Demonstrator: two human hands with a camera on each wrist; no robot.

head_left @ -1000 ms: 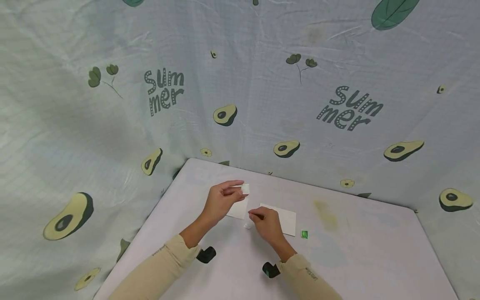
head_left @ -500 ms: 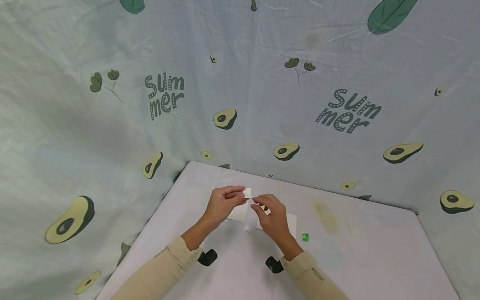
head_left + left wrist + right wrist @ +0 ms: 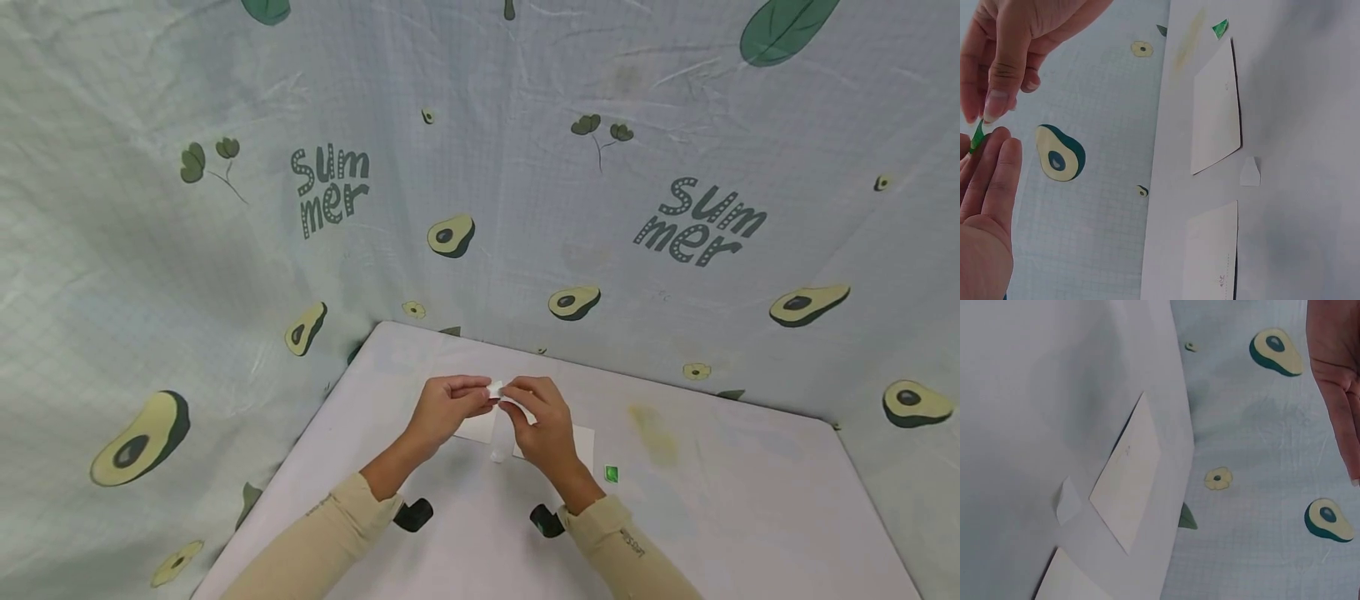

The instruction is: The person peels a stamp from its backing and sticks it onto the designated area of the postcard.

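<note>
My left hand pinches a small green sticker whose back is white. It is raised in front of me above the table. My right hand meets it from the other side, with thumb and index finger pinching the sticker's edge. In the left wrist view the piece looks bent, its green face partly showing between both sets of fingers. Only part of the left hand enters the right wrist view, at the right edge, where the sticker is out of sight.
Two white cards lie on the pale table, partly under my hands. Between them sits a small white paper scrap. Another green square lies right of the right card. A patterned cloth surrounds the table behind.
My right hand has risen from low over the table to the left hand, and its fingers now pinch the sticker's edge. The left hand has barely moved.
</note>
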